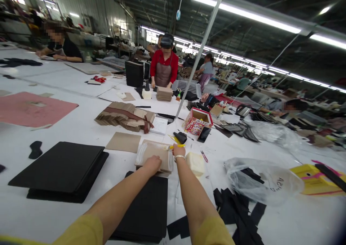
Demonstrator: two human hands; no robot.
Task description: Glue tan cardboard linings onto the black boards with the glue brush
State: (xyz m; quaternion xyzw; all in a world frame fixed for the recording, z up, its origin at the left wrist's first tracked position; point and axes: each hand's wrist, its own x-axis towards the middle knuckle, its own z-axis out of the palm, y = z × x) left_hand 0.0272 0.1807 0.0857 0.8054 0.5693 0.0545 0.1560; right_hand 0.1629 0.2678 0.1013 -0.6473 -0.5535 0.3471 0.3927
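Observation:
A stack of brownish-grey cardboard pieces [154,151] with pale, fanned edges lies on the white table in front of me. My left hand [152,165] presses down on the near part of this stack, its fingers bent and close together; the fingertips are partly hidden. Over the stack's right side, my right hand [178,150] is closed around a yellow-handled brush [175,146], whose head points left onto the top piece. A cream-coloured block-like container [195,164] stands just right of my right wrist. Black boards [148,201] lie stacked beneath my left forearm.
At left is another black board stack [62,165]. Beyond my hands lie a flat cardboard sheet [123,142], bundled cardboard [121,116], a red box [198,121] and a phone [204,134]. Black strips [238,216] and a plastic bag [259,180] lie right. A person in red [164,65] stands opposite.

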